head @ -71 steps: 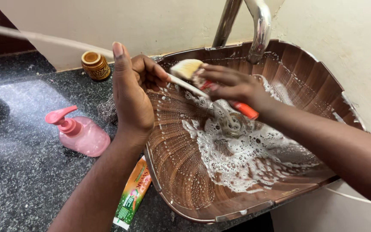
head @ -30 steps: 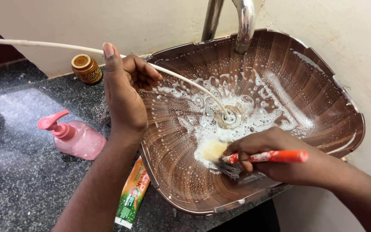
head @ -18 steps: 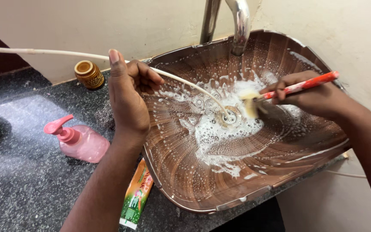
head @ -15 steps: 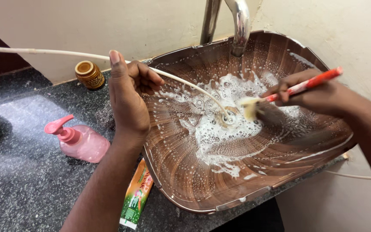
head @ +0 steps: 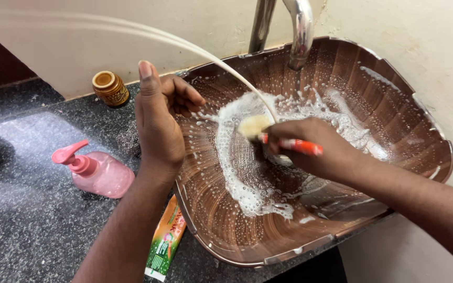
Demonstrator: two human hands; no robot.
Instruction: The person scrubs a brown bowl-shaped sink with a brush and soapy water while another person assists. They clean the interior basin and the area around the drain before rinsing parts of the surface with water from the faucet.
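A: Left hand (head: 155, 123), at the near-left rim of the basin (head: 226, 230): thumb upright, fingers curled inward. Whether closed on the thin white hose (head: 221, 65) or only cupped beside it, cannot tell; hose blurred where passing the fingers.

B: Right hand (head: 315, 149), low inside the basin, over the drain. Fingers wrapped tight around the orange handle of a brush (head: 276, 136); pale bristle head pointing left, pressed against the foamy inner wall.

A: Hose: arcing in from upper left, above the counter, down over the left hand and ending just behind the bristle head.

B: Basin: brown, wood-grain pattern, ribbed, bowl-shaped, standing on the counter against the wall. White foam (head: 247, 178) spread in a broad band from back wall to near wall, thickest left of centre; scattered droplets along the right side.

A: Chrome tap (head: 300, 31): rising behind the basin, spout curving down over its back edge, well above the brush.

B: Left of the basin, on the dark speckled counter (head: 27, 220): pink pump bottle (head: 98, 170), lying just beside the left wrist, nozzle pointing left. Small brown jar (head: 111, 88) farther back, near the wall, upright.

A: Orange-and-green tube (head: 164, 238): flat on the counter, touching or tucked partly under the near-left edge of the basin, beneath the left forearm.

B: Pale plastered wall (head: 420, 31) behind and to the right of the basin.
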